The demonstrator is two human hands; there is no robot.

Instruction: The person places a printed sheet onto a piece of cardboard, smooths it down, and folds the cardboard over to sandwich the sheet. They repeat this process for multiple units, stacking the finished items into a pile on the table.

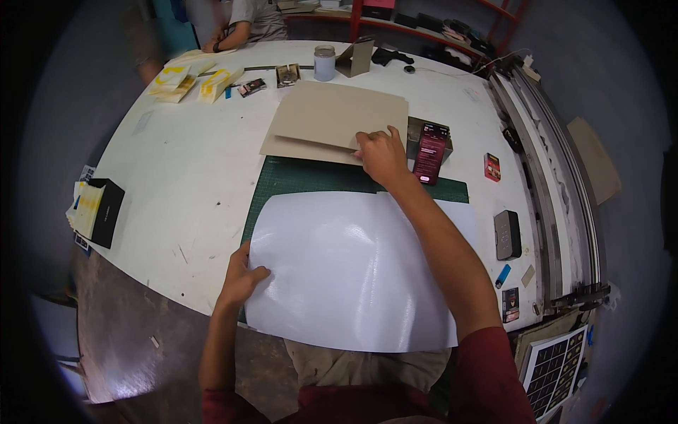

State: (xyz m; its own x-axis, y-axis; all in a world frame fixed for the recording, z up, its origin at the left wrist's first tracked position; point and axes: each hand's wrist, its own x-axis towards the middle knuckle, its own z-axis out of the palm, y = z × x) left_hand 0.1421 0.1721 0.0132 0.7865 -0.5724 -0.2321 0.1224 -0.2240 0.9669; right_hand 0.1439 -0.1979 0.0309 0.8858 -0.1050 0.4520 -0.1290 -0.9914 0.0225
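Note:
A large white glossy sheet [318, 261] bows upward over the green cutting mat [311, 177], its near edge reaching past the table edge toward my lap. My left hand [244, 277] is closed on the sheet's left edge, thumb on top and the other fingers mostly hidden. Beyond it lie greyish-brown cardboard sheets [339, 113], the upper one slightly raised at its near edge. My right hand [383, 157] pinches that near edge at its right part, the forearm crossing above the white sheet. A phone [431, 153] with a lit screen leans against a box just right of this hand.
At the right are a red small box [491, 167], a dark grey case [507, 234], a blue lighter [503, 275] and a long metal rail [565, 191]. A jar [324, 63] stands at the back. A black box [106, 212] sits far left. Another person's arm [233, 37] rests at the far edge.

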